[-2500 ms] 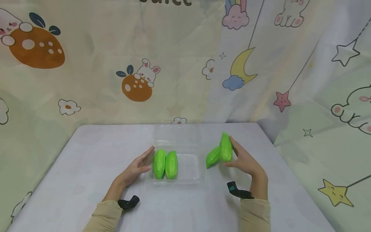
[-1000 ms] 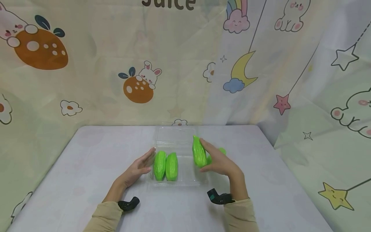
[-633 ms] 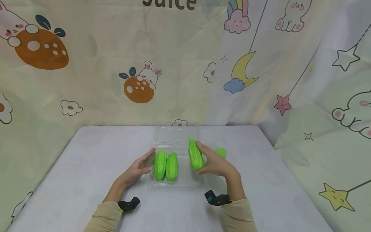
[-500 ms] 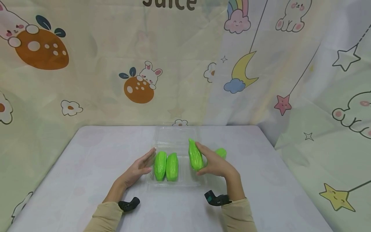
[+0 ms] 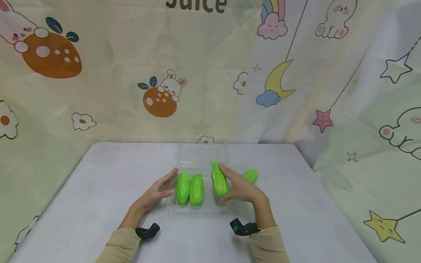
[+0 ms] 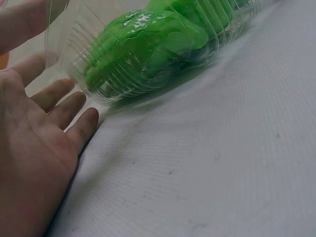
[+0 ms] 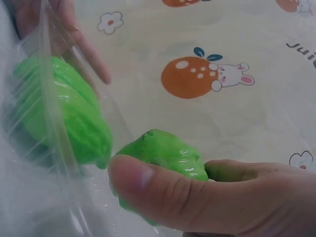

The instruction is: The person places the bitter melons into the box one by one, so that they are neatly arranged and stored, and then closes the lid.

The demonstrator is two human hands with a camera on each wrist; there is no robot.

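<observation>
My right hand (image 5: pixel 241 186) grips a bright green, ribbed bitter melon (image 5: pixel 219 180) between thumb and fingers, stem end pointing away. It is held over the right part of a clear plastic clamshell box (image 5: pixel 208 201). Two more bitter melons, one at the left (image 5: pixel 183 188) and its neighbour (image 5: pixel 196 190), lie side by side in the box's left half. My left hand (image 5: pixel 158 190) is beside the box's left wall, fingers extended; the left wrist view shows the fingers (image 6: pixel 61 106) close to the ribbed plastic, holding nothing. Contact there is hard to tell.
Another bitter melon (image 5: pixel 251 175) lies on the white table (image 5: pixel 108 182) right of the box, partly behind my right hand. The box's clear lid (image 5: pixel 202 153) is folded back toward the patterned cloth backdrop (image 5: pixel 210 91).
My right hand has carried the bitter melon leftward from beside the loose one on the right to over the box's right part, and slightly lower. The left hand stays by the box.
</observation>
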